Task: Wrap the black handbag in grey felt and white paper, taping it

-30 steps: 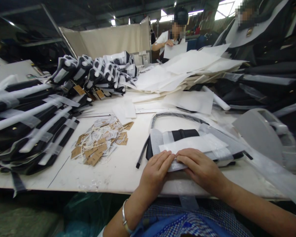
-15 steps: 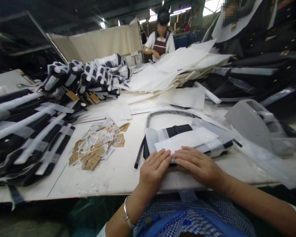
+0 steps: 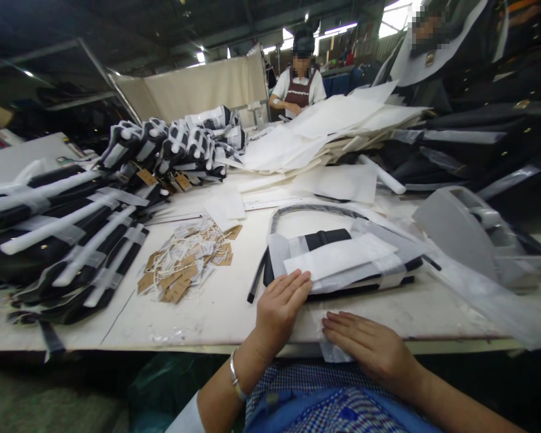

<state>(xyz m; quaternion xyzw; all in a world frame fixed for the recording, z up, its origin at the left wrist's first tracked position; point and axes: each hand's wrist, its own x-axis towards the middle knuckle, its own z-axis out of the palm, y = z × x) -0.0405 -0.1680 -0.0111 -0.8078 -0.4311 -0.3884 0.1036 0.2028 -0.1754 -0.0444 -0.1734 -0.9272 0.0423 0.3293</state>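
Note:
A black bag [image 3: 365, 285] lies on the table in front of me, partly covered by white wrapping [image 3: 342, 255], with its wrapped handle [image 3: 315, 208] curving behind it. My left hand [image 3: 282, 300] rests flat on the near left edge of the wrapping, fingers extended. Nearer the table's front edge, my right hand [image 3: 372, 343] lies with stretched fingers on a clear plastic piece [image 3: 333, 350], apart from the bag. Part of that plastic is hidden under the fingers.
Brown tags with strings [image 3: 180, 270] lie left of the bag. Wrapped black bags [image 3: 67, 234] pile up farther left. White sheets [image 3: 315, 129] are stacked behind, a grey tape dispenser [image 3: 460, 234] stands right, and a person [image 3: 297, 90] works at the far side.
My right hand has moved off the bag's near edge, down towards the table's front edge. My left hand has stayed on the wrapping. The camera view has shifted slightly.

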